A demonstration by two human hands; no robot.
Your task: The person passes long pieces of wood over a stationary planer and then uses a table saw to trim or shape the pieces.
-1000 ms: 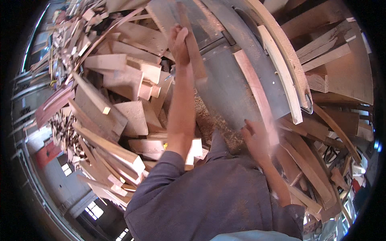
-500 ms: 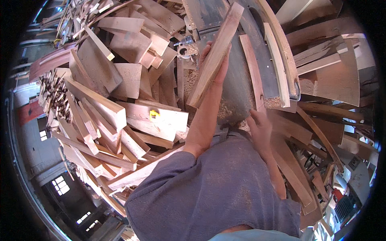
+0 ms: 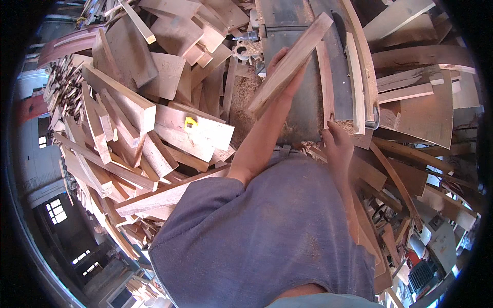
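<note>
A thick wooden board (image 3: 287,66) lies slantwise across my left hand (image 3: 281,60), whose fingers curl round its left edge while the palm is hidden under it. Below the board is the dark metal bed (image 3: 303,120) of a machine, dusted with shavings. A narrow wooden strip (image 3: 325,77) rests lengthwise on that bed. At the strip's near end, my right hand (image 3: 339,143) has its thumb and fingers closed on the wood. Further right, a paler wooden strip (image 3: 354,82) lies along the machine's side.
Stacked wooden offcuts (image 3: 128,133) crowd the left, with a small yellow object (image 3: 190,123) on one pale block. A metal fitting (image 3: 242,50) sits at the bed's left edge, beside sawdust. More boards (image 3: 416,126) are piled on the right, near a curved strip (image 3: 398,182).
My right hand has moved forward from beside the narrow strip onto its near end. The board in my left hand has turned a little clockwise. The whole view has shifted slightly.
</note>
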